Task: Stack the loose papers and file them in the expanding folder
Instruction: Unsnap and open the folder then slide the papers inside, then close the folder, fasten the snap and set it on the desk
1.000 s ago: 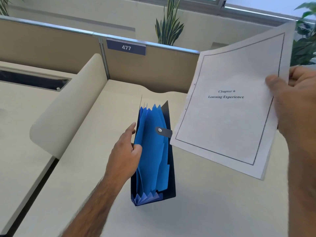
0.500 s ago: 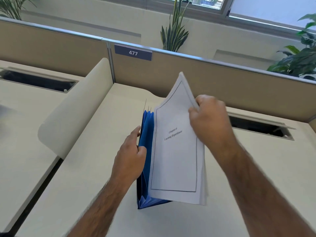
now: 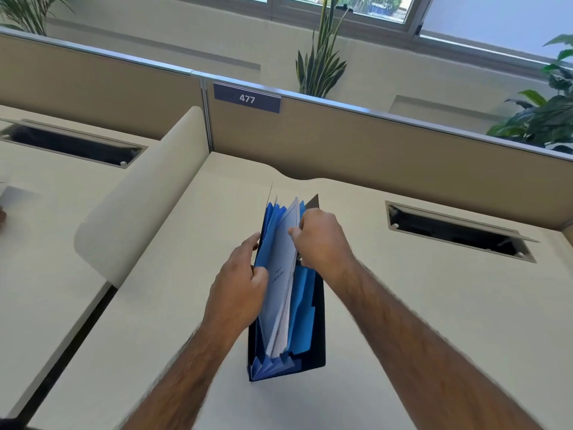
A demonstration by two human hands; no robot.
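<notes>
A dark blue expanding folder [image 3: 313, 349] with light blue dividers stands upright on the cream desk [image 3: 434, 321], its pockets fanned open at the top. The stack of white papers [image 3: 280, 283] sits edge-down inside one of the middle pockets, most of it between the dividers. My left hand [image 3: 240, 283] grips the folder's left side and the left dividers, holding the pocket apart. My right hand [image 3: 322, 240] is closed on the papers' upper right edge, at the top of the folder.
A curved cream divider panel [image 3: 136, 193] rises to the left of the desk. A tan partition [image 3: 372, 141] with a "477" plate [image 3: 247, 98] runs along the back. A cable slot [image 3: 459, 231] lies open at the right; plants stand behind the partition.
My right hand swung the papers from high at the right, turned them edge-on, and lowered them into the folder's pocket. My left hand has kept hold of the folder's left side.
</notes>
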